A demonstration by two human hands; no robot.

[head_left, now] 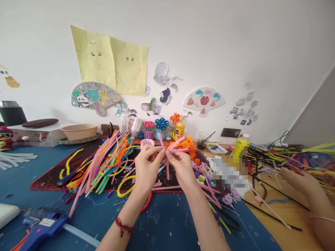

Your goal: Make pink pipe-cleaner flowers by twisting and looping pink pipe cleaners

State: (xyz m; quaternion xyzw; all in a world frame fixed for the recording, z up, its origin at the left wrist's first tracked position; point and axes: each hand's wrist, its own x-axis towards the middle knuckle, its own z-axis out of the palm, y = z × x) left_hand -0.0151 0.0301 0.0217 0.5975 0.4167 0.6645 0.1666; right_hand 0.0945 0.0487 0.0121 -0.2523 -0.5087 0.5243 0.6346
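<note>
Several short pink fuzzy stems (178,143) meet at one centre and spread outward, mostly up and right, with one hanging down. My left hand (148,165), a red cord bracelet on its wrist, pinches that centre from the left. From the right, my right hand (181,166) pinches it too, and the fingertips of both hands nearly touch. The fingers cover the join itself. Just behind my left hand sits a round pink item (147,142). A heap of multicoloured stems (104,164) lies left of my hands on a dark mat.
A blue glue gun (48,226) lies at the front left. Behind my hands stand flower pots (161,129) and an orange drink bottle (180,128). Orange fuzzy flowers (190,148) and a yellow bottle (240,146) are to the right. Another person's hand (300,181) reaches over the wooden table.
</note>
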